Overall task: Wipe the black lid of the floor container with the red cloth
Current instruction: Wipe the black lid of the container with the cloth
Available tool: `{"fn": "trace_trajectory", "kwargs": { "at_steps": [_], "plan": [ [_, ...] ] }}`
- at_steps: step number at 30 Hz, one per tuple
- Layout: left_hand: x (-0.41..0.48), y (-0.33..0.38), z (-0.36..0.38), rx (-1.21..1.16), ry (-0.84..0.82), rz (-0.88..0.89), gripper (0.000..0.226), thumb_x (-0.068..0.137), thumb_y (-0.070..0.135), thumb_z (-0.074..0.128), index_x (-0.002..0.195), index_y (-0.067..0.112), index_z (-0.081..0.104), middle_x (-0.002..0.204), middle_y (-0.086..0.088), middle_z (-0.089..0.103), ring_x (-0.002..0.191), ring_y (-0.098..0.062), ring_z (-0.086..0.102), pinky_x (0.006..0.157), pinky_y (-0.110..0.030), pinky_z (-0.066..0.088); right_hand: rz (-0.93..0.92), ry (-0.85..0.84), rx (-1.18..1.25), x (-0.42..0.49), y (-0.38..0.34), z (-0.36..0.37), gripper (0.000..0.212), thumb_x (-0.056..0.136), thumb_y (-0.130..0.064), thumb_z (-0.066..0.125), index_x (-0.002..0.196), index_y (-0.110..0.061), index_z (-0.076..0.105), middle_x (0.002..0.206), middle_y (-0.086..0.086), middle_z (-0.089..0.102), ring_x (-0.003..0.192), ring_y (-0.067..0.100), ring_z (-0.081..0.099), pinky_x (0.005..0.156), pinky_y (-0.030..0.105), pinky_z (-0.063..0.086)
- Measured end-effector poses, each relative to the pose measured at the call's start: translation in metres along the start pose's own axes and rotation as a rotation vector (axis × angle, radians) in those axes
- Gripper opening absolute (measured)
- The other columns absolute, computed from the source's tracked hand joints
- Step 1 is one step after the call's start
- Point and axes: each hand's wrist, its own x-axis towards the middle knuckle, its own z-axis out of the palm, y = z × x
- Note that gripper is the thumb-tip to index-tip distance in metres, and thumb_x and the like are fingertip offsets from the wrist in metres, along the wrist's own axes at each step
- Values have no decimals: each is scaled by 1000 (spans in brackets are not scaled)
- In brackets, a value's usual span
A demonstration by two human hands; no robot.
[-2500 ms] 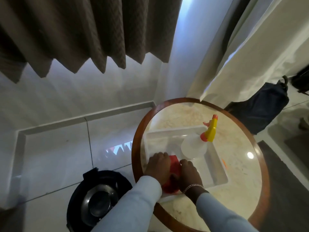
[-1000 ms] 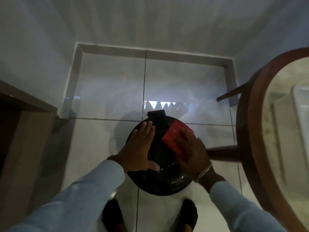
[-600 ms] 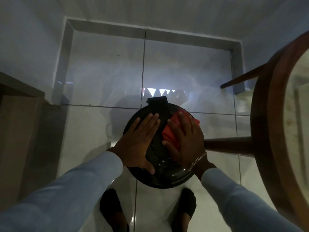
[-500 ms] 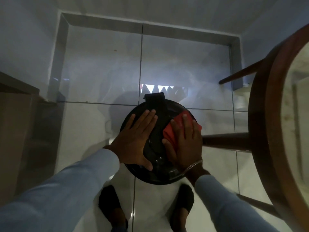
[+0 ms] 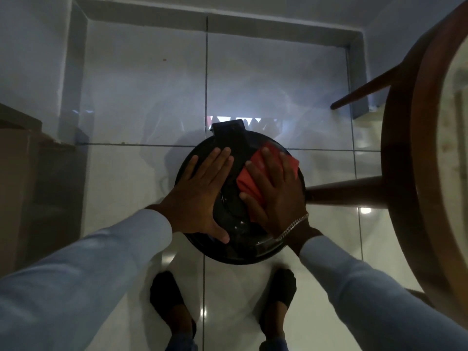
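Observation:
A round black lid (image 5: 235,219) covers a container standing on the white tiled floor, with a black hinge tab (image 5: 228,130) at its far edge. My left hand (image 5: 200,193) lies flat on the lid's left half, fingers spread, holding nothing. My right hand (image 5: 276,196) presses the red cloth (image 5: 249,179) flat against the lid's right half. The cloth shows at my fingertips and under my palm. A silver bracelet sits on my right wrist.
A round wooden table (image 5: 405,173) with a marble top fills the right edge; one of its legs (image 5: 347,191) runs close beside the lid. A wooden cabinet (image 5: 22,173) stands at the left. My two feet (image 5: 167,297) are just below the container.
I turned from the table tray down to the floor container. Both hands settled onto the lid, and my right hand has slid the red cloth slightly along its right side.

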Motion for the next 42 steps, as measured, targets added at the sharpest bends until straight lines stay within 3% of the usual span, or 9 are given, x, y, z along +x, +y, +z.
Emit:
{"fn": "trace_trajectory", "kwargs": {
  "at_steps": [5,12,19,22,25,30,34,37,42],
  "plan": [
    [-1,-1,1,-11,24,7,149,44,90,59,150,17,-17,161,-3,-22,146,-19,-24,117,-48,-12,182,47,199,-64,-11,8,73,90,-58,42,152,-32,14,165,5,1,152,30,-3,123,49,2],
    [-1,-1,4,-42,60,14,146,45,91,55,150,18,-16,162,-3,-18,147,-21,-20,118,-48,-9,750,248,291,-54,-91,17,71,88,-56,39,150,-22,25,162,17,10,148,42,11,118,56,12],
    [-1,-1,-2,-15,71,8,97,80,61,36,150,12,-10,162,-9,-11,148,-26,-13,120,-53,4,992,33,574,-37,-149,-1,90,80,-69,35,149,-34,-12,160,10,-26,146,41,-21,117,67,4],
    [-3,1,-5,20,69,10,84,89,48,32,148,12,-15,161,-11,-14,148,-28,-15,120,-53,6,905,-176,532,-38,-153,-16,91,88,-61,47,150,-31,-13,159,9,-28,144,47,-20,116,69,8],
    [-4,-4,-9,4,5,53,109,80,71,45,145,15,-23,159,-9,-21,146,-26,-22,121,-49,-2,773,-265,303,-43,-126,-33,87,84,-65,49,149,-34,-2,161,10,-6,146,46,3,114,67,21],
    [-12,-30,-10,-81,-26,93,138,57,88,52,143,17,-29,157,-6,-28,145,-19,-27,118,-37,-9,531,-234,155,-57,-95,-28,90,78,-77,42,146,-45,-8,163,5,-9,147,43,-8,116,68,7],
    [-15,-39,2,-112,-4,88,145,52,88,58,147,17,-25,158,-5,-27,145,-18,-26,118,-39,-8,533,-124,191,-52,-102,-2,96,73,-84,39,146,-47,-11,163,8,-17,145,48,-19,112,72,1],
    [-13,-44,3,-109,19,101,147,48,90,58,149,16,-19,159,-2,-24,146,-16,-24,115,-34,-11,491,-35,172,-44,-107,10,87,78,-75,46,150,-43,6,164,13,-2,145,51,-11,110,74,5],
    [-11,-47,3,-146,36,113,147,48,89,62,149,20,-20,159,4,-27,145,-13,-24,115,-33,-10,138,-28,119,-69,-74,12,70,88,-51,52,149,-31,23,162,13,14,148,47,-1,115,65,6]
  ]
}}
